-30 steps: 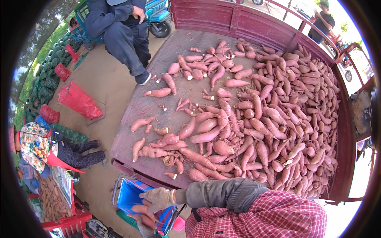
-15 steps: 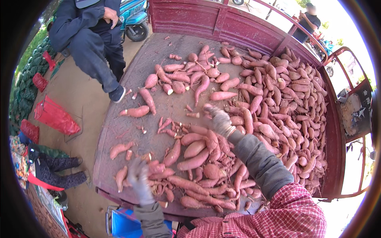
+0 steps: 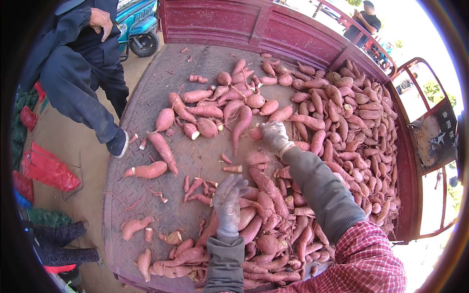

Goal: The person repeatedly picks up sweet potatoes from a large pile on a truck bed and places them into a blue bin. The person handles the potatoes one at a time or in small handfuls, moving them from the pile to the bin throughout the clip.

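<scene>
My right hand, in a pale work glove, is closed around a sweet potato, whose reddish end sticks out to the left of the fingers. Over the truck bed, beside the near heap, my gloved left hand is held with its fingers stretched out and nothing in them. A loose group of larger sweet potatoes lies beyond the hands. Between that group and my left hand is a short cut piece. Another heap of sweet potatoes lies under and right of my left hand.
A big pile of sweet potatoes fills the right side of the dark red truck bed. At the left stands a person in dark clothes, one foot by the bed's edge. A red bag and filled green net sacks are on the ground.
My left hand has moved right and away from me, from the lower left to the middle. My right hand has closed on a sweet potato. The view has shifted slightly.
</scene>
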Available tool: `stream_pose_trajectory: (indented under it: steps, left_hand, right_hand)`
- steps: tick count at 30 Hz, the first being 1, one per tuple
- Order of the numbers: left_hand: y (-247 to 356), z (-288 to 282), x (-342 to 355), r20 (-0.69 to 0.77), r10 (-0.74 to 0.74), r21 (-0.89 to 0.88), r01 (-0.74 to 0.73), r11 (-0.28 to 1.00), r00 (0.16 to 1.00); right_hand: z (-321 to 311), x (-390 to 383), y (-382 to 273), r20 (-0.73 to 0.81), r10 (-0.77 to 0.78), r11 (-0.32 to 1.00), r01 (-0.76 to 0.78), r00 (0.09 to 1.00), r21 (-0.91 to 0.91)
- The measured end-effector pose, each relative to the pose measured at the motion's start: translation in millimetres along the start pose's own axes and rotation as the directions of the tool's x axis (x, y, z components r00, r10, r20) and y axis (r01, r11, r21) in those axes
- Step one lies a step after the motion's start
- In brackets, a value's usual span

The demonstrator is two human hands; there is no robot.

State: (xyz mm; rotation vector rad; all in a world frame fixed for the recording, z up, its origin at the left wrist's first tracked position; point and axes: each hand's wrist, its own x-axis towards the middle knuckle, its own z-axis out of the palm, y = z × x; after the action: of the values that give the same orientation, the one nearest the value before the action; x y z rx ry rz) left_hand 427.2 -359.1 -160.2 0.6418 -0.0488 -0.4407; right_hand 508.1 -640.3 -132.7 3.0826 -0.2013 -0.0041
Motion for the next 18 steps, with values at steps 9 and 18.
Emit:
stream_pose_trajectory:
  steps: [9, 18]
  left_hand:
    - [14, -19, 1, -0.13, -0.102, -0.259, 0.066, 0.964, 0.986]
    - [19, -50, 11, -0.081, -0.113, -0.297, 0.085, 0.951, 0.99]
  right_hand:
    - [-56, 27, -4, -0.345, -0.146, 0.932, 0.246, 0.927, 0.267]
    - [-1, 93, 73, 0.12, 0.3, 0.953, -0.291, 0.946, -0.087]
